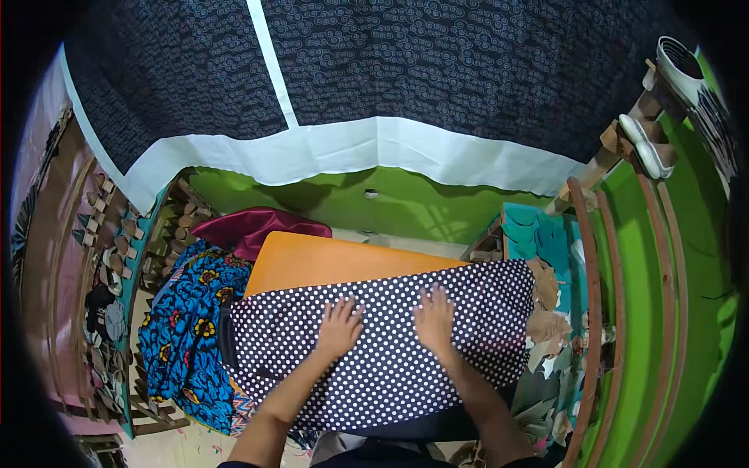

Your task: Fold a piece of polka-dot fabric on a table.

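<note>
Smooth, softly matt polka-dot cloth (382, 343) covers part of a smooth orange surface (335, 261) with a faint sheen, its material hard to tell. Glossy, satin-like maroon cloth (269, 228) contrasts with matt, crumpled blue floral cloth (181, 331). A dull, patterned dark cloth (468, 70) has a plain white cloth border (335, 152); rails (591, 327) of brown wood line a smooth green wall (413, 204).

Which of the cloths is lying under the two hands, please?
The dark cloth with white dots: left hand and right hand rest on it. The blue flowered cloth and shiny maroon cloth have no hand on them.
</note>
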Motion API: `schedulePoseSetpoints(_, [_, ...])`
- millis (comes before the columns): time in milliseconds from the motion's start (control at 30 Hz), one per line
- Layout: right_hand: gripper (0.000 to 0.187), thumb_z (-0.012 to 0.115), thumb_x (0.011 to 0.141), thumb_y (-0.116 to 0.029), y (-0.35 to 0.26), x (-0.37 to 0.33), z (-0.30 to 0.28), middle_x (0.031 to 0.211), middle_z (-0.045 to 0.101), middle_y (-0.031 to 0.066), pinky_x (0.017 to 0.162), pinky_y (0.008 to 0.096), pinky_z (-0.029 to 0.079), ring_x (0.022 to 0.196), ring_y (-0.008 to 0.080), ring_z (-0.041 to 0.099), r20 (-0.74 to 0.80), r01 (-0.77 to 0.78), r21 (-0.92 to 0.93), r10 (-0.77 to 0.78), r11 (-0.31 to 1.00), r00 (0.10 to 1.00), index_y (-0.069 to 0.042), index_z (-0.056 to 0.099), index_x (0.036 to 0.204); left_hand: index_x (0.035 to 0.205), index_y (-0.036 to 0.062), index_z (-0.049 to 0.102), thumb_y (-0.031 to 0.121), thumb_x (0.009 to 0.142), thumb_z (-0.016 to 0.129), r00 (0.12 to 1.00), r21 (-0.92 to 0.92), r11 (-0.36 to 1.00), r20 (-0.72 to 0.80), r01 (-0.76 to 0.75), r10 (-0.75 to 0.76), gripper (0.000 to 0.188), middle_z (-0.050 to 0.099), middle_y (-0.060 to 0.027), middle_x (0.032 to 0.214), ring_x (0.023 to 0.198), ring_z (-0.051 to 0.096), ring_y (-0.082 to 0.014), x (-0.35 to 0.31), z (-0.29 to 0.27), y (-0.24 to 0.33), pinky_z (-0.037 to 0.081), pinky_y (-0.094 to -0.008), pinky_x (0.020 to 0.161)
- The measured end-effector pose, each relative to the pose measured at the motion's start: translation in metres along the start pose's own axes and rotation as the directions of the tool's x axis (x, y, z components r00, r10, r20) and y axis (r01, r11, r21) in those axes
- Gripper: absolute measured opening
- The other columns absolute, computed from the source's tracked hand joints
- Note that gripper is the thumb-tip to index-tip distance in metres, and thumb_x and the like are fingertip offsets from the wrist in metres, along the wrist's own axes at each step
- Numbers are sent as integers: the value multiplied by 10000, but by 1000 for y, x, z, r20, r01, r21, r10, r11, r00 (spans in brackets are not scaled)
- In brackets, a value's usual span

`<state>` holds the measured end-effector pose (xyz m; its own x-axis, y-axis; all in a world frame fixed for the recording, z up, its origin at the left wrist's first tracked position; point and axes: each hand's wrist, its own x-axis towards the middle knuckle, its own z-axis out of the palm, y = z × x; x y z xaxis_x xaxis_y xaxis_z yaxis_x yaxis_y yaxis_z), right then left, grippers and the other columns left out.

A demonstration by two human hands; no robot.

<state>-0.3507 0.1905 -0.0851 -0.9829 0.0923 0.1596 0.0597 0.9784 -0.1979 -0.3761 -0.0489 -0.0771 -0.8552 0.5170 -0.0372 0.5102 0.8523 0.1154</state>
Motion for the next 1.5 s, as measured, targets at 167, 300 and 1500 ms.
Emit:
schedulePoseSetpoints(167, [443, 408, 858, -312, -2, -31, -3, 1348, 320, 160, 1005, 515, 198, 1252, 331, 277, 58, 25, 142, -34, 990, 998, -150, 424, 1270, 1301, 171, 375, 375, 866, 393, 998, -98, 995, -71, -4, -3, 481, 290, -100, 1378, 1252, 289, -274, -2, -2, 20, 174, -480, 1032])
schedulePoseSetpoints(300, [405, 401, 866, -266, 26, -27, -19, 1345, 315, 182, 1007, 522, 182, 1253, 333, 274, -16, -135, 32, 136, 990, 991, -110, 454, 1235, 1287, 156, 393, 344, 863, 401, 976, -69, 982, -122, 173, -181, 464, 303, -110, 1369, 1244, 301, -278, -20, -3, -21, 177, -490, 1024])
schedulePoseSetpoints(1500, [274, 453, 748, -90, -345, -211, 0, 920, 590, 105, 755, 317, 443, 822, 233, 582, 106, 274, 445, -354, 852, 929, -39, 555, 998, 834, 39, 608, 370, 788, 548, 986, -140, 989, 154, -36, 58, 339, 614, -169, 816, 857, 566, -331, -104, -69, -230, 408, -436, 810])
